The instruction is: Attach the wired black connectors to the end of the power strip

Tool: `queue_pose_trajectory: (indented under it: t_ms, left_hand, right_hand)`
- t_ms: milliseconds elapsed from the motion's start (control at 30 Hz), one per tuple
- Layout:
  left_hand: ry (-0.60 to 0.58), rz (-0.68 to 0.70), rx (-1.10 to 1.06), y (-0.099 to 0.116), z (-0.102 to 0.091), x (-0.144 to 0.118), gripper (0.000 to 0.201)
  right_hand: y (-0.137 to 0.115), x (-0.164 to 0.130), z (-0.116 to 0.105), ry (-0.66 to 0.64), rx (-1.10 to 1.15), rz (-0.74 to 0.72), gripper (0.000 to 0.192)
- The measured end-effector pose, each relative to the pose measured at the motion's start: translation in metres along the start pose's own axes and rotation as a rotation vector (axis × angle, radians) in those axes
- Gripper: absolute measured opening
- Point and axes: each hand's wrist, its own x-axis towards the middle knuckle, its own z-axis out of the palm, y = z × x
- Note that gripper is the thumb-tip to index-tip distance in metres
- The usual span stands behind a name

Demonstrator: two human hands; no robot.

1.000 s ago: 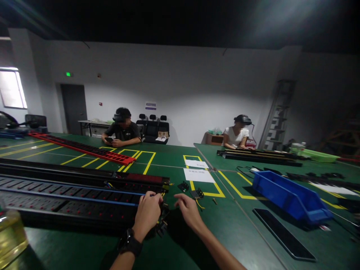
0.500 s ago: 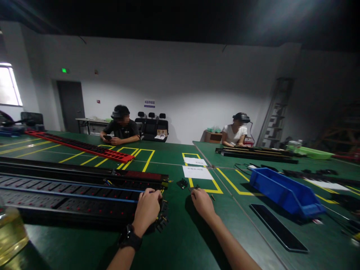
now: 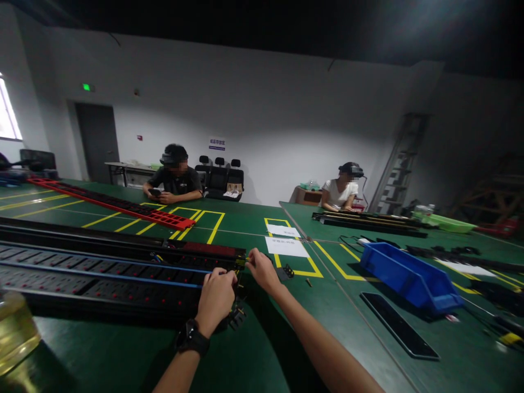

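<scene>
On the green table (image 3: 262,349), the left hand (image 3: 215,297), a black watch on its wrist, curls down over the near right end of the long black socket strip with red switches (image 3: 102,281), gripping it. The right hand (image 3: 262,271) reaches to the far right end of the strip, fingertips pinched at a small yellow-tipped wire (image 3: 244,261); what exactly they grasp is too small to tell. A small black bracket (image 3: 289,270) lies just right of that hand, a blue plastic bin (image 3: 409,275) farther right.
</scene>
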Motion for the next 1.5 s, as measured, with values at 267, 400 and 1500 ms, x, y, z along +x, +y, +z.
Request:
queue_pose_trajectory:
  t_ms: [267, 400, 1500]
  left_hand:
    - [0.014, 0.001, -0.024, -0.001, 0.004, 0.001, 0.033]
    - [0.023, 0.016, -0.042, -0.001, 0.004, 0.001, 0.033]
    - [0.004, 0.027, -0.001, -0.001, 0.001, 0.004, 0.032]
  right_hand:
    - [0.03, 0.013, 0.014, 0.056, -0.066, 0.134, 0.018]
    - [0.036, 0.021, 0.017, 0.036, -0.193, 0.126, 0.011]
    - [0.049, 0.005, 0.003, 0.074, -0.184, 0.386, 0.028]
